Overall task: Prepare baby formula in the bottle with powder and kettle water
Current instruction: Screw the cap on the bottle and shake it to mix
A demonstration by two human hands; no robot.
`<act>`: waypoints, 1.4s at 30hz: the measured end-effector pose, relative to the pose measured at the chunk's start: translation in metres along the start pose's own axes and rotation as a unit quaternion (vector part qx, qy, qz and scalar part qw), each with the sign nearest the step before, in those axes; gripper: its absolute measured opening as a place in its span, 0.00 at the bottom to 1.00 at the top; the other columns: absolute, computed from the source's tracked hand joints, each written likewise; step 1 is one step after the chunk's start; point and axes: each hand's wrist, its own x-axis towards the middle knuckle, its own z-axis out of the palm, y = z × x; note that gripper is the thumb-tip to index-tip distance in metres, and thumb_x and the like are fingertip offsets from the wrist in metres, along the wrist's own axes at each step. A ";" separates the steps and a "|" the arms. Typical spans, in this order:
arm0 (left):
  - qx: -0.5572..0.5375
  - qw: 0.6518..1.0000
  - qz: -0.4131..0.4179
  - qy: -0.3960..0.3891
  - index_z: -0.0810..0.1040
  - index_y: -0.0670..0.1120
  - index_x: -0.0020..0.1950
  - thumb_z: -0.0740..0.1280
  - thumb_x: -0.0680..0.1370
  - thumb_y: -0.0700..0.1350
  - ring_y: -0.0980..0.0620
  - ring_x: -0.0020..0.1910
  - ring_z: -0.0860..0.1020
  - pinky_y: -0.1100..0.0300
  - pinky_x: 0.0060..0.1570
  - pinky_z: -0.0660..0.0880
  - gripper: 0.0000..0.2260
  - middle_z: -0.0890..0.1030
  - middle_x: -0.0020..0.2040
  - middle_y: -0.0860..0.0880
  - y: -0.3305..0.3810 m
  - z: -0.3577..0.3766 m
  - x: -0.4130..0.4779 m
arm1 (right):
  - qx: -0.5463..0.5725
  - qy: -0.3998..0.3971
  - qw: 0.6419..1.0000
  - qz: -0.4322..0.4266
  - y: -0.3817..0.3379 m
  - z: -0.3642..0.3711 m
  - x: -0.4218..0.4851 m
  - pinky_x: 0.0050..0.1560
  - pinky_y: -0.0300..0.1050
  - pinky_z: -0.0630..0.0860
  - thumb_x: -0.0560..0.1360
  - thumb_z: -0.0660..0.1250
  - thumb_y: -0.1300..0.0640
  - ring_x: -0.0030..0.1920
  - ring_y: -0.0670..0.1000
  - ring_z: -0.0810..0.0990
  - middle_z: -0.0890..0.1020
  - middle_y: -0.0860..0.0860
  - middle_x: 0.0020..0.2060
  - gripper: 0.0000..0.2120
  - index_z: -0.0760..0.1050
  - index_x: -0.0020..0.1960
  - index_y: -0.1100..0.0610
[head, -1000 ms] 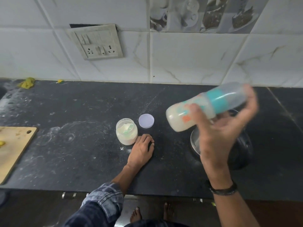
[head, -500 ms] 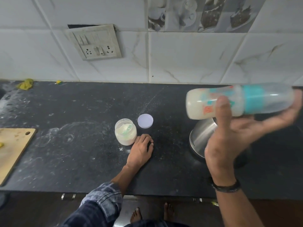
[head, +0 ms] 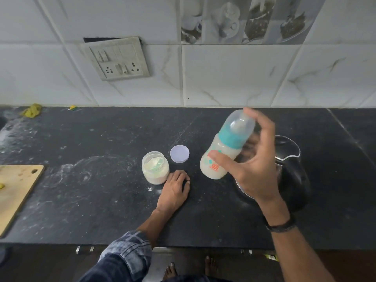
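Note:
My right hand point(head: 254, 165) grips a baby bottle point(head: 225, 147) above the counter, thumb on its lower body and fingers behind its clear cap. The bottle has a teal collar and holds milky white liquid; it tilts with the cap up and away from me. An open powder jar point(head: 155, 167) with a green scoop inside stands left of the bottle. Its round pale lid point(head: 179, 153) lies flat just behind it. My left hand point(head: 176, 190) rests on the black counter point(head: 91, 200) beside the jar, fingers curled under, holding nothing. A kettle point(head: 293, 176) sits behind my right hand, partly hidden.
A wooden cutting board point(head: 16, 192) lies at the left edge. Powder smears mark the counter near the jar. A switch-and-socket plate point(head: 118, 60) is on the tiled wall. Small yellow scraps point(head: 32, 110) lie at the back left. My bare feet show below the counter edge.
The bottle swung from lying sideways at the right, cap pointing right, to a near-upright tilt closer to the jar. My left hand stayed put.

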 end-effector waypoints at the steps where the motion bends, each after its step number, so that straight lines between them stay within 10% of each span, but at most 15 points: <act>1: 0.001 1.000 0.000 0.000 0.76 0.45 0.51 0.68 0.79 0.39 0.48 0.50 0.74 0.56 0.57 0.70 0.03 0.77 0.52 0.51 0.000 0.000 0.000 | -0.002 0.003 1.000 -0.017 -0.002 -0.002 0.001 0.53 0.62 0.83 0.64 0.82 0.68 0.55 0.57 0.84 0.79 0.44 0.60 0.45 0.65 0.70 0.41; 5: 0.004 1.000 0.000 0.004 0.76 0.45 0.51 0.68 0.79 0.39 0.48 0.50 0.74 0.57 0.57 0.69 0.03 0.77 0.52 0.50 0.000 0.000 0.000 | 0.103 0.101 0.982 -0.125 -0.019 0.002 0.007 0.56 0.41 0.80 0.70 0.72 0.74 0.57 0.44 0.80 0.78 0.34 0.61 0.42 0.49 0.73 0.59; 10: 0.007 1.000 0.004 0.007 0.77 0.43 0.52 0.70 0.78 0.38 0.49 0.49 0.72 0.58 0.56 0.68 0.04 0.77 0.52 0.49 0.001 -0.001 0.000 | -0.001 -0.034 0.998 0.046 -0.004 0.004 0.014 0.52 0.58 0.84 0.65 0.83 0.68 0.51 0.52 0.85 0.81 0.46 0.58 0.44 0.64 0.71 0.46; 17: 0.000 1.000 0.003 0.004 0.76 0.44 0.52 0.68 0.79 0.39 0.48 0.50 0.74 0.56 0.58 0.70 0.03 0.77 0.53 0.50 0.000 0.000 0.000 | 0.083 0.126 0.985 -0.087 -0.014 -0.002 0.014 0.53 0.40 0.80 0.70 0.72 0.76 0.53 0.45 0.82 0.79 0.37 0.60 0.40 0.53 0.71 0.57; 21: -0.001 1.000 0.000 0.007 0.76 0.44 0.51 0.69 0.78 0.39 0.48 0.49 0.73 0.57 0.57 0.69 0.03 0.77 0.52 0.50 0.001 -0.001 0.000 | 0.009 0.048 0.999 0.013 0.005 0.008 0.004 0.51 0.54 0.84 0.65 0.82 0.70 0.51 0.51 0.84 0.80 0.44 0.58 0.43 0.63 0.70 0.51; 27: -0.002 1.000 0.000 0.004 0.76 0.44 0.51 0.68 0.79 0.39 0.47 0.49 0.74 0.55 0.57 0.70 0.02 0.76 0.53 0.50 0.001 0.000 0.001 | 0.035 0.188 0.956 -0.223 -0.014 0.001 0.004 0.58 0.51 0.80 0.72 0.73 0.70 0.62 0.51 0.75 0.63 0.52 0.67 0.40 0.45 0.69 0.69; 32: -0.002 1.000 -0.002 0.005 0.76 0.44 0.51 0.68 0.79 0.39 0.47 0.50 0.75 0.56 0.57 0.70 0.03 0.77 0.53 0.50 0.001 -0.001 0.000 | 0.018 0.125 0.987 -0.098 -0.006 0.013 0.000 0.51 0.46 0.83 0.67 0.79 0.69 0.55 0.46 0.82 0.76 0.34 0.61 0.42 0.58 0.70 0.58; 38: -0.001 1.000 0.000 0.003 0.76 0.44 0.51 0.68 0.79 0.39 0.47 0.50 0.75 0.55 0.58 0.70 0.03 0.77 0.53 0.50 0.000 0.000 0.000 | 0.079 0.280 0.949 -0.125 0.007 -0.009 0.009 0.53 0.72 0.79 0.68 0.84 0.55 0.58 0.76 0.77 0.69 0.75 0.67 0.53 0.52 0.72 0.79; 42: -0.001 1.000 -0.002 -0.002 0.76 0.44 0.51 0.68 0.79 0.39 0.48 0.51 0.75 0.57 0.58 0.69 0.03 0.77 0.53 0.51 -0.001 0.000 0.000 | -0.012 0.122 0.989 -0.082 0.000 0.008 0.002 0.52 0.44 0.83 0.67 0.82 0.64 0.54 0.46 0.83 0.78 0.37 0.63 0.42 0.58 0.71 0.61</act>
